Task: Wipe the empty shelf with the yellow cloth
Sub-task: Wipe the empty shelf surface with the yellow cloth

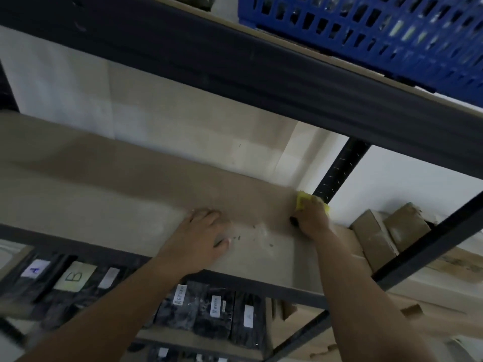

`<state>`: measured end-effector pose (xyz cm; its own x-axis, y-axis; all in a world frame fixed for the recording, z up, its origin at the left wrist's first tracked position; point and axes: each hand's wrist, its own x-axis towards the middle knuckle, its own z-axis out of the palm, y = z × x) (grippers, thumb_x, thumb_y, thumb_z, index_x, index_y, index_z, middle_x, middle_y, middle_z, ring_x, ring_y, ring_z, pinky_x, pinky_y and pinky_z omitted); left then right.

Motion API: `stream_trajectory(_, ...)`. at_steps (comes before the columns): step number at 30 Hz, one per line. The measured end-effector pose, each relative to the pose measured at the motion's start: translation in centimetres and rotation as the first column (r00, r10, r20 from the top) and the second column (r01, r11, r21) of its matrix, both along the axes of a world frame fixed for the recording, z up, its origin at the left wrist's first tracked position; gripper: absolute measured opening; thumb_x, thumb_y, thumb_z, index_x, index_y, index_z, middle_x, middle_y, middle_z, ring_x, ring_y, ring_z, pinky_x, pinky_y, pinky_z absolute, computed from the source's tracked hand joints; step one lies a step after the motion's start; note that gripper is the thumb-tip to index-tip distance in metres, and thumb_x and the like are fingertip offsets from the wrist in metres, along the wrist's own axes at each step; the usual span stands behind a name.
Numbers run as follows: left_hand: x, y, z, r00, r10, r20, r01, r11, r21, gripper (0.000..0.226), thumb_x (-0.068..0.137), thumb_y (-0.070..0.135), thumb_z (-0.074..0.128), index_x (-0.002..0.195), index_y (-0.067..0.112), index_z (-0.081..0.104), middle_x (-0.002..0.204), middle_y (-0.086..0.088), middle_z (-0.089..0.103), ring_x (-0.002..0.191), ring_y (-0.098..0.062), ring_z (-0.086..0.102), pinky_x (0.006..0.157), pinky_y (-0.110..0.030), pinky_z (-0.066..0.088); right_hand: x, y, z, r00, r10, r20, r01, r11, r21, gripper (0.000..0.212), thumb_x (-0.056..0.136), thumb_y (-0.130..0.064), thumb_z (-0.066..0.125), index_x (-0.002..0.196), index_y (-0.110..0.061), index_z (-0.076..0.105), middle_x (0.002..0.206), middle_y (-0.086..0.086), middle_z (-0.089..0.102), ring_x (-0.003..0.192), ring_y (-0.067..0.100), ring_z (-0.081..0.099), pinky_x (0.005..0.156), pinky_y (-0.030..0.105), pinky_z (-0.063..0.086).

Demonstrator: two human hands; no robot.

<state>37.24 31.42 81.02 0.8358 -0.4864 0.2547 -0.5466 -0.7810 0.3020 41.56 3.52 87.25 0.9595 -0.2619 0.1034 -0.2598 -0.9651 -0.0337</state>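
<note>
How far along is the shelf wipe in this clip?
Early or midway, by the look of it. The right hand presses the yellow cloth into the shelf's far right corner, so wiping is in hand. The left hand lies flat on the board. Dark crumbs sit between the hands, so that patch is left. Whether the left stretch is wiped, I cannot tell.

Two bare hands on one empty shelf [104,184]: left hand [202,239] flat, right hand [312,220] closed around one yellow cloth [303,201]. One blue slotted crate [366,35] on the shelf above. Two brown cardboard boxes [389,231] leaning beside the right end. Two lettered labels below, one "A" [35,269], one "B" [74,276]. At least six white labels on dark bins [214,317] underneath; exact count of bins unclear. Several dark specks [257,233] scattered on the shelf board.
</note>
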Motion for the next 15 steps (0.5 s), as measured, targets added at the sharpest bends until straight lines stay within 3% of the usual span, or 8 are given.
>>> stream_trajectory(2, 0.2, 0.1, 0.0, 1.000, -0.001, -0.007, 0.001, 1.000, 0.000, 0.051, 0.092, 0.049, 0.034, 0.139, 0.029, 0.036, 0.150, 0.002, 0.033, 0.139, -0.018, 0.021, 0.116, -0.036, 0.008, 0.5, 1.8, -0.2, 0.990, 0.139, -0.014, -0.138, 0.990, 0.016, 0.033, 0.092, -0.017, 0.046, 0.123, -0.009, 0.048, 0.136, 0.013, 0.048, 0.124, 0.030, 0.048, 0.093, 0.033, 0.036)
stream_trajectory(4, 0.3, 0.2, 0.1, 0.999, -0.011, -0.030, 0.011, 1.000, -0.013, 0.050, 0.092, 0.049, 0.036, 0.138, 0.029, 0.038, 0.150, 0.003, 0.034, 0.140, -0.016, 0.021, 0.116, -0.035, 0.008, -0.2, 2.9, -0.8, 0.969, 0.244, -0.050, -0.226, 0.946, 0.231, 0.047, 0.097, -0.021, 0.042, 0.143, -0.018, 0.034, 0.155, 0.002, 0.024, 0.141, 0.023, 0.027, 0.109, 0.029, 0.022)
stream_trajectory(6, 0.3, 0.3, 0.2, 0.999, -0.014, -0.044, 0.013, 1.000, -0.016, 0.050, 0.092, 0.049, 0.039, 0.138, 0.029, 0.040, 0.149, 0.003, 0.036, 0.139, -0.015, 0.023, 0.116, -0.034, 0.009, -1.5, 3.2, -1.5, 0.922, 0.384, -0.043, -0.348, 0.874, 0.339, 0.049, 0.097, -0.018, 0.042, 0.145, -0.023, 0.031, 0.157, -0.002, 0.017, 0.145, 0.019, 0.016, 0.115, 0.027, 0.012)
stream_trajectory(8, 0.2, 0.9, 0.4, 1.000, 0.007, -0.021, -0.007, 1.000, 0.000, 0.049, 0.092, 0.049, 0.040, 0.136, 0.028, 0.042, 0.146, 0.002, 0.040, 0.137, -0.016, 0.028, 0.114, -0.033, 0.014, -2.1, 2.0, -2.2, 0.907, 0.419, -0.038, -0.384, 0.862, 0.331, 0.047, 0.097, -0.017, 0.043, 0.143, -0.020, 0.034, 0.157, 0.001, 0.017, 0.145, 0.019, 0.015, 0.114, 0.022, 0.006)
stream_trajectory(9, 0.2, 1.3, 0.4, 1.000, 0.025, 0.001, -0.025, 1.000, 0.011, 0.049, 0.091, 0.049, 0.040, 0.135, 0.027, 0.043, 0.144, 0.002, 0.042, 0.135, -0.016, 0.031, 0.114, -0.034, 0.016, -2.1, 1.3, -2.1, 0.921, 0.383, -0.065, -0.357, 0.901, 0.248, 0.047, 0.097, -0.019, 0.043, 0.143, -0.017, 0.034, 0.157, 0.004, 0.018, 0.144, 0.021, 0.016, 0.113, 0.022, 0.005)
stream_trajectory(11, 0.2, 2.4, 0.5, 0.997, 0.072, 0.018, -0.073, 0.996, 0.044, 0.050, 0.091, 0.051, 0.038, 0.135, 0.027, 0.043, 0.143, 0.003, 0.043, 0.135, -0.017, 0.032, 0.114, -0.036, 0.020, -1.2, -0.4, -1.6, 0.966, 0.245, -0.082, -0.243, 0.969, 0.036, 0.047, 0.096, -0.024, 0.045, 0.140, -0.009, 0.038, 0.151, 0.011, 0.030, 0.138, 0.027, 0.029, 0.115, 0.030, 0.017)
stream_trajectory(13, 0.2, 3.3, 0.5, 0.994, 0.105, -0.001, -0.105, 0.993, 0.058, 0.052, 0.091, 0.053, 0.034, 0.136, 0.028, 0.041, 0.145, 0.005, 0.040, 0.137, -0.016, 0.029, 0.114, -0.035, 0.021, 0.4, -1.6, -0.9, 0.992, 0.129, -0.003, -0.129, 0.992, -0.007, 0.042, 0.093, -0.023, 0.047, 0.131, -0.006, 0.046, 0.139, 0.014, 0.045, 0.126, 0.031, 0.043, 0.108, 0.036, 0.033)
stream_trajectory(15, 0.1, 3.6, 0.4, 0.993, 0.116, -0.011, -0.115, 0.992, 0.050, 0.053, 0.091, 0.053, 0.032, 0.138, 0.029, 0.038, 0.147, 0.005, 0.038, 0.138, -0.015, 0.026, 0.115, -0.034, 0.019, 2.0, -1.7, -0.3, 0.994, 0.111, -0.020, -0.112, 0.992, -0.050, 0.041, 0.093, -0.025, 0.047, 0.130, -0.008, 0.047, 0.133, 0.016, 0.049, 0.121, 0.033, 0.048, 0.103, 0.040, 0.039)
